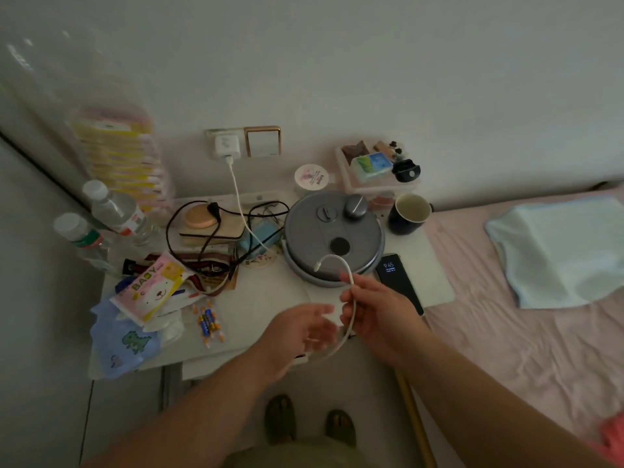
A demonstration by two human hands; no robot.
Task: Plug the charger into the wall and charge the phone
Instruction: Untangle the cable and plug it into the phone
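A white charger (227, 145) sits plugged in the wall socket above the white table (270, 298). Its white cable (240, 207) runs down over the clutter. My right hand (374, 305) pinches the cable near its free end, and the plug tip (317, 266) curls up over a grey round appliance. My left hand (304, 327) is spread below, with the cable's slack looping past its fingers. The phone (398, 282) lies flat on the table just right of my right hand, its screen lit and showing 9:45.
The grey round appliance (332, 238) fills the table's middle. A dark mug (408, 212), a storage box (374, 167), black cords (202, 238), water bottles (111, 211), baby wipes (152, 292) and batteries (206, 320) crowd the table. A pink bed (526, 319) lies to the right.
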